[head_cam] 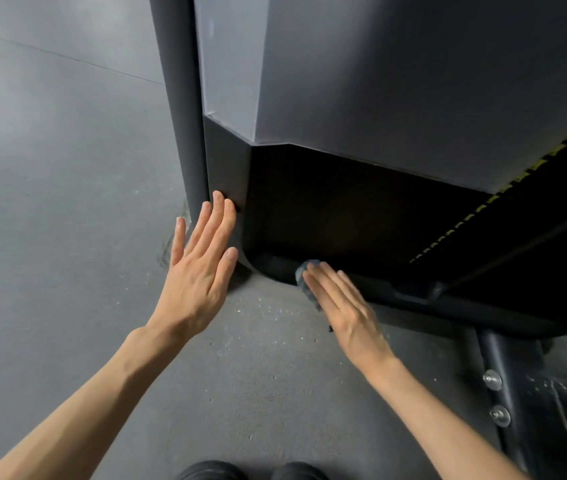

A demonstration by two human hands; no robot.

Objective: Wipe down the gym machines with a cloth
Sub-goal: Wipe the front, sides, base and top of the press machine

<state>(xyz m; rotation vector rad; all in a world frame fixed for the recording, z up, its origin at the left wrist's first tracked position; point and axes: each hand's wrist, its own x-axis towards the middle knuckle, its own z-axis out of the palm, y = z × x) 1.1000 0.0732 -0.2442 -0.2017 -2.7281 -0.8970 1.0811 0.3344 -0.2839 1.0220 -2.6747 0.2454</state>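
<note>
A gym machine with a grey upper shroud point(396, 71) and a black lower panel point(344, 209) fills the upper right. Its black base rail point(448, 299) runs along the floor. My right hand point(344, 306) lies flat with straight fingers on a small blue-grey cloth point(304, 271), pressing it against the left end of that rail. Most of the cloth is hidden under the palm. My left hand point(202, 268) is spread flat against the machine's black corner edge, fingers straight, holding nothing.
A dark round upright post point(181, 98) stands just left of the shroud. A black frame leg with two silver bolts point(495, 396) sits at the lower right. Yellow-marked weight plates point(517, 181) show at the right. Grey speckled floor point(50, 237) spreads to the left. My shoes point(250, 471) are at the bottom edge.
</note>
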